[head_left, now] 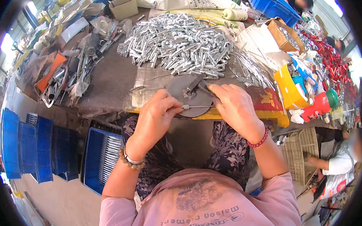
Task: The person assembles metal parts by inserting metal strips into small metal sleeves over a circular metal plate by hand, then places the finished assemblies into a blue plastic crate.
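My left hand [159, 114] pinches a short silver metal sleeve [185, 107] between thumb and fingertips. From the sleeve a thin metal rod [203, 106] runs across to my right hand [237, 108], whose closed fingers are at its other end. Beneath both hands lies a round dark grey disc [178, 89] at the bench's near edge. A dark bar-like piece [196, 83] rests over the disc, close to my right fingertips; whether they touch it I cannot tell. Beyond the disc spreads a big heap of silver metal sleeves [178, 42], with loose thin rods [251, 67] to its right.
Mixed metal parts and an orange piece [52, 72] lie at the left. Blue crates [18, 140] stand at lower left; one blue bin [90, 165] holds rods. A yellow container [289, 88] and red bottle [316, 107] sit at right. Another person [340, 162] is at far right.
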The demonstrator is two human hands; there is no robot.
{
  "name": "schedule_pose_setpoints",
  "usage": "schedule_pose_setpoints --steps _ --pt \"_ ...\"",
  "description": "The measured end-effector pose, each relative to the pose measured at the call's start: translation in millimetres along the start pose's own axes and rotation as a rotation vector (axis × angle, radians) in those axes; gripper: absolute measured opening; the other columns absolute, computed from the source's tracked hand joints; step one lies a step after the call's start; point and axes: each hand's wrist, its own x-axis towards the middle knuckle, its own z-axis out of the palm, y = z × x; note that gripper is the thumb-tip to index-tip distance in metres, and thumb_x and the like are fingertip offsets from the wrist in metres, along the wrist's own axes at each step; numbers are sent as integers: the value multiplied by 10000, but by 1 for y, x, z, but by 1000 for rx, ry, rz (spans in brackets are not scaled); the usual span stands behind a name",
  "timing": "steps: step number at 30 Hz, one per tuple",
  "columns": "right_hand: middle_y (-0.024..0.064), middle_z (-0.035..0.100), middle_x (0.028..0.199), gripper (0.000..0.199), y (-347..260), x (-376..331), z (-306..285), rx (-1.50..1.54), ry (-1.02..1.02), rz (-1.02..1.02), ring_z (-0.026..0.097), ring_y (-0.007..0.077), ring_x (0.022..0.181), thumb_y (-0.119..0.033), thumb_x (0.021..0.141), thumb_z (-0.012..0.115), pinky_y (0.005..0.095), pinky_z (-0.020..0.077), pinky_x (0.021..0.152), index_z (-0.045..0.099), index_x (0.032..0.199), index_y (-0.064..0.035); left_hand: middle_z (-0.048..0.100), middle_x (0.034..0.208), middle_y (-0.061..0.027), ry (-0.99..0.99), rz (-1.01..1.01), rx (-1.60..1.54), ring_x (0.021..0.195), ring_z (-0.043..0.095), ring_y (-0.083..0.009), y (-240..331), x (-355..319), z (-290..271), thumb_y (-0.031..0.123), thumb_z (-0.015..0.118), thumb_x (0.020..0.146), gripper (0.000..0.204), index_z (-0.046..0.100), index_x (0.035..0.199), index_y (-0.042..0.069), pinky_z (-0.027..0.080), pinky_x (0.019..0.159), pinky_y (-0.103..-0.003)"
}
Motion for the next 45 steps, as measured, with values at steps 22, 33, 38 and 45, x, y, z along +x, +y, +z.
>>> schedule_pose_setpoints --steps 22,33,38,45 --pt "134 666 1015 511 -29 -29 -15 443 140 62 705 382 846 36 936 726 438 564 694 711 1422 -122 648 932 -95 -39 -51 -28 849 656 -236 -2 1 -3 -39 817 891 139 774 1021 -16 521 770 -351" --pt "76 638 1038 308 -24 -16 -4 -34 112 -106 654 307 1011 -55 860 779 431 567 821 735 1161 -102 659 928 -79 -55 -38 49 874 675 -243 -4 -2 -9 0 837 883 158 810 1037 23 532 777 -352" --pt "105 676 955 187 -49 -36 5 144 -64 59 697 353 875 -104 894 780 474 569 732 604 948 -73 651 929 -65 19 -85 42 909 652 -230 1 -11 -4 -13 843 865 273 833 1129 55 527 805 -343" --pt "154 703 757 267 -58 -46 12 681 -313 399 707 374 691 -124 922 812 469 532 633 665 1124 -31 713 1035 -21 176 -375 -268 795 617 -100 10 -45 32 16 730 1026 454 667 1471 82 527 707 -242"
